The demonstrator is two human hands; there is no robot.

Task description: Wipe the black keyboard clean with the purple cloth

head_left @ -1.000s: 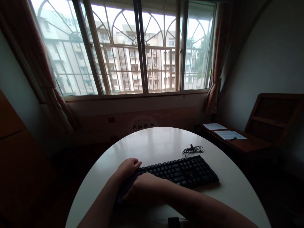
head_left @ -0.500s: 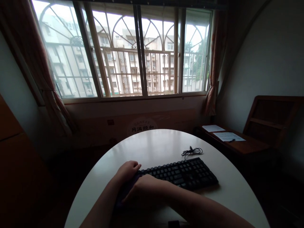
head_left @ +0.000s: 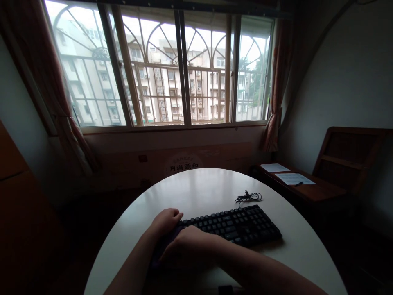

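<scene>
A black keyboard (head_left: 236, 225) lies at a slant on the white round table (head_left: 190, 186). My left hand (head_left: 167, 221) is closed around its left end, the thumb along the back edge and the other fingers mostly hidden. Over the front left part reaches my right hand (head_left: 189, 241), its fingers bent down and pressed onto a dark purple cloth (head_left: 166, 245). That cloth lies between my two wrists, and shadow hides much of it. The keyboard's bundled black cable (head_left: 248, 197) rests on the table behind its right end.
A small dark object (head_left: 225, 290) shows at the bottom edge. To the right, a wooden chair (head_left: 330, 190) holds sheets of paper (head_left: 294, 179) and a pen (head_left: 299, 184). Beyond the table are a barred window (head_left: 184, 125) and curtains (head_left: 273, 131).
The view has tilted very slightly. Both hands, the cloth and the keyboard stay in practically the same place.
</scene>
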